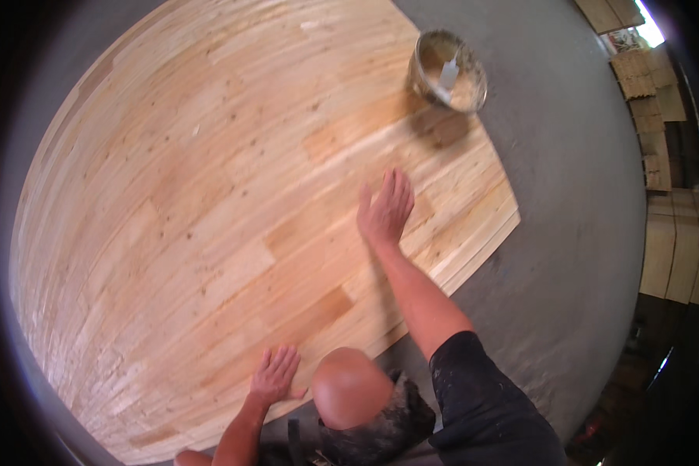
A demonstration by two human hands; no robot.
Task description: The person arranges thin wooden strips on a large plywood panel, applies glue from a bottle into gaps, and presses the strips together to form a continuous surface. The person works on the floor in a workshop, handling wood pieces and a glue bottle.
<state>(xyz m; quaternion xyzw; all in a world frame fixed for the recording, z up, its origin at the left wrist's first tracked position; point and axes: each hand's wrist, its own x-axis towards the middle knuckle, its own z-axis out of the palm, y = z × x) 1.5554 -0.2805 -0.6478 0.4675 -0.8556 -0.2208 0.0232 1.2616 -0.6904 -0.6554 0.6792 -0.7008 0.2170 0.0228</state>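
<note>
A big light wooden panel [233,194], made of many joined strips with small dark knots, fills most of the view. My left hand [276,376] rests on its near edge, fingers stretched and empty. Farther out, my right hand [388,208] reaches over the panel's right part with its fingers extended and the thumb apart, holding nothing. Whether its palm touches the wood I cannot tell. Beyond it, at the panel's far right edge, stands a round bucket [415,74] with tan paste in it. A pale flat-bladed tool [449,74] sticks up from the paste.
Grey smooth floor [567,186] surrounds the panel. Stacks of wooden boards [668,252] stand along the far right side. My bare knee [352,388] is at the panel's near edge, between my arms.
</note>
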